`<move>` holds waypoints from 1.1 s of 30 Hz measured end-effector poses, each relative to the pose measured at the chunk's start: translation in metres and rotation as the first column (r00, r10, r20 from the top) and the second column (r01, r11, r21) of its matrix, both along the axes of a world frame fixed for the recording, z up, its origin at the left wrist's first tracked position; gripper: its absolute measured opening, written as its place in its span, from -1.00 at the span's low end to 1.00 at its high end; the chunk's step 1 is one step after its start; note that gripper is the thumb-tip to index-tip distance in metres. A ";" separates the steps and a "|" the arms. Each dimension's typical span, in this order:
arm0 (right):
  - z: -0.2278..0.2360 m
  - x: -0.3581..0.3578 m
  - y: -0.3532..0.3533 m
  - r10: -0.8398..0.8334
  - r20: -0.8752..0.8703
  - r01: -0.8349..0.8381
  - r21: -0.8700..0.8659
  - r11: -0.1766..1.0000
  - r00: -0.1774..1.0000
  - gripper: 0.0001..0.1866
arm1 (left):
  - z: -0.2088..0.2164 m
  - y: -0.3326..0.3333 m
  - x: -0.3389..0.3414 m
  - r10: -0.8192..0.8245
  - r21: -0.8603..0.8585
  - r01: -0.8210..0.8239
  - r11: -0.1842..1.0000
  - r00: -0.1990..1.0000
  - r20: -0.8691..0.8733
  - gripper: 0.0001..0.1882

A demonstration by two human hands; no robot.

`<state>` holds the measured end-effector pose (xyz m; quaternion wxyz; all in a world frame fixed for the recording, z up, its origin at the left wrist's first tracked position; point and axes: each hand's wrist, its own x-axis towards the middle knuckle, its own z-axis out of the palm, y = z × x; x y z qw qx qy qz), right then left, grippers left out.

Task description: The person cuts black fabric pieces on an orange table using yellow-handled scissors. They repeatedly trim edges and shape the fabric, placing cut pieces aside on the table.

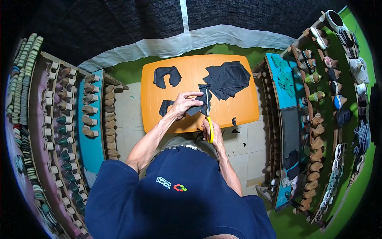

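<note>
Yellow-handled scissors (209, 129) are in my right hand (216, 136), at the near edge of the orange table. Their blades point away from me and lie over a dark piece of fabric (203, 104). My left hand (187, 104) presses on that same piece from the left, fingers toward the blades. A curved, U-shaped dark cut piece (167, 77) lies at the far left of the table. Another dark piece (165, 107) sits beside my left wrist, partly covered by it. At the far right is a pile of dark cut pieces (229, 79).
The orange table (238, 109) stands on a tiled floor, with dark scraps (236, 130) near its right corner. Racks of shoe lasts (90, 109) rise on the left. More shelves with lasts and shoes (316, 135) stand on the right. A dark curtain (131, 24) hangs behind.
</note>
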<state>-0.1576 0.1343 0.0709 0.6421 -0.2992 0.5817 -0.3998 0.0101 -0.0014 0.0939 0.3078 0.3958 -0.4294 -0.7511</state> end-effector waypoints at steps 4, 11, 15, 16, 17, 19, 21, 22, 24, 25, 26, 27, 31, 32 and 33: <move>0.007 0.004 -0.005 -0.021 -0.001 0.021 0.012 1.000 1.000 -0.50 | -0.005 0.004 -0.002 0.037 0.061 -0.035 0.998 0.999 -0.035 -0.46; 0.003 0.003 -0.004 -0.025 -0.023 0.025 0.004 1.000 0.999 -0.51 | -0.006 0.002 0.003 0.028 0.075 -0.024 0.997 0.998 -0.051 -0.44; 0.010 0.004 -0.005 -0.038 -0.027 0.039 0.022 0.999 0.999 -0.49 | -0.005 0.002 0.002 0.047 0.106 -0.038 0.994 0.996 -0.082 -0.43; 0.011 0.004 -0.005 -0.044 -0.030 0.045 0.034 0.998 0.999 -0.49 | -0.004 0.003 0.001 0.054 0.102 -0.045 0.994 0.995 -0.083 -0.43; 0.012 0.003 -0.005 -0.049 -0.032 0.050 0.046 0.998 0.998 -0.49 | -0.003 0.003 0.000 0.060 0.098 -0.051 0.994 0.995 -0.084 -0.44; 0.013 0.003 -0.005 -0.051 -0.029 0.052 0.050 0.997 0.998 -0.49 | -0.003 0.002 0.000 0.072 0.100 -0.064 0.993 0.994 -0.077 -0.46; 0.013 0.002 -0.005 -0.050 -0.025 0.051 0.039 0.998 0.998 -0.48 | -0.005 0.000 0.002 0.047 0.101 -0.040 0.994 0.997 -0.066 -0.47; 0.012 0.001 -0.005 -0.047 -0.022 0.048 0.036 0.998 0.999 -0.48 | -0.005 0.000 0.004 0.036 0.102 -0.030 0.994 0.998 -0.060 -0.47; 0.008 -0.002 -0.004 -0.040 -0.015 0.041 0.031 0.999 0.999 -0.47 | -0.005 -0.002 0.005 0.020 0.082 -0.017 0.996 0.999 -0.040 -0.46; 0.008 -0.002 -0.004 -0.041 -0.034 0.042 0.031 0.999 0.999 -0.47 | -0.006 -0.003 0.005 0.012 0.073 -0.009 0.997 0.999 -0.033 -0.46; 0.009 -0.002 -0.004 -0.040 -0.037 0.041 0.027 0.999 0.998 -0.47 | -0.006 -0.005 0.006 0.004 0.071 -0.002 0.997 0.999 -0.035 -0.46; 0.010 -0.002 -0.003 -0.040 -0.041 0.041 0.023 0.999 0.998 -0.46 | -0.007 -0.006 0.007 -0.003 0.070 0.006 0.998 0.999 -0.037 -0.45; 0.008 -0.004 -0.002 -0.027 -0.050 0.029 0.038 0.999 0.998 -0.46 | -0.008 -0.011 0.009 -0.039 0.040 0.040 0.998 0.999 -0.031 -0.45; 0.008 -0.005 -0.002 -0.029 -0.048 0.031 0.039 0.999 0.998 -0.46 | -0.006 -0.012 0.010 -0.053 0.051 0.054 0.997 0.998 -0.021 -0.45; 0.007 -0.005 -0.001 -0.031 -0.047 0.033 0.040 0.999 0.998 -0.46 | -0.004 -0.013 0.010 -0.067 0.062 0.067 0.996 0.998 -0.010 -0.44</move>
